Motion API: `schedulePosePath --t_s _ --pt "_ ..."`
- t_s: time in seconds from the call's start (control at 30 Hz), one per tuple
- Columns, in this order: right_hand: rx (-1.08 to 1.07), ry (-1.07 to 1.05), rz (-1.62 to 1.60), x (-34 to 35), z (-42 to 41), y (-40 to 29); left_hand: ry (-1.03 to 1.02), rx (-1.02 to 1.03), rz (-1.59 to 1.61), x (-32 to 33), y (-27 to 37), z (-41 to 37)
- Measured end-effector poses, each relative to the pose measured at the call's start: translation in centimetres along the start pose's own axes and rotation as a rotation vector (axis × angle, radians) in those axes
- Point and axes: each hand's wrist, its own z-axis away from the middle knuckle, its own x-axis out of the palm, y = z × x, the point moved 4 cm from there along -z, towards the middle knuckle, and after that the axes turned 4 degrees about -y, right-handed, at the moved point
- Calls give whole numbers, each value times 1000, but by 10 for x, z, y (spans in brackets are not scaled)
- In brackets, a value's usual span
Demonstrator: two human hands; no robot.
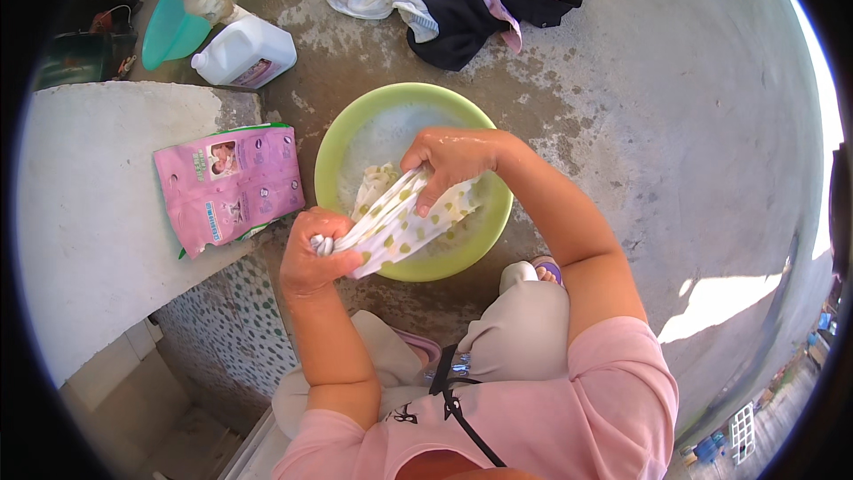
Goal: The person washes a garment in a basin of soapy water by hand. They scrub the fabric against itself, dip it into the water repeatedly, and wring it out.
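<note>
A white garment with green leaf-like spots point(406, 230) is stretched between my two hands over a lime-green basin point(326, 153). My left hand point(318, 250) grips one bunched end just outside the basin's left rim. Above the basin's middle, my right hand point(453, 160) holds the cloth pinched between thumb and fingers. Part of the garment hangs down toward the cloudy, sudsy water point(393, 123). How much of it lies under the water is hidden.
A pink detergent bag point(230, 187) lies on a white ledge point(100, 167) at the left. Behind it stand a white plastic jug point(250, 50) and a tilted teal basin point(176, 20). Beyond my basin, a pile of clothes point(453, 20) rests on the wet concrete floor point(660, 140).
</note>
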Motion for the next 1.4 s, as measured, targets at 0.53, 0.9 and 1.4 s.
schedulePosePath --t_s 0.53,0.9,1.4 --pt "248 890 545 -4 -36 89 974 -489 122 -58 -206 15" --pt "340 686 200 0 -74 134 992 -465 -15 -45 -239 12" --pt "-58 775 357 62 -84 60 903 -269 1001 13 -165 -30"
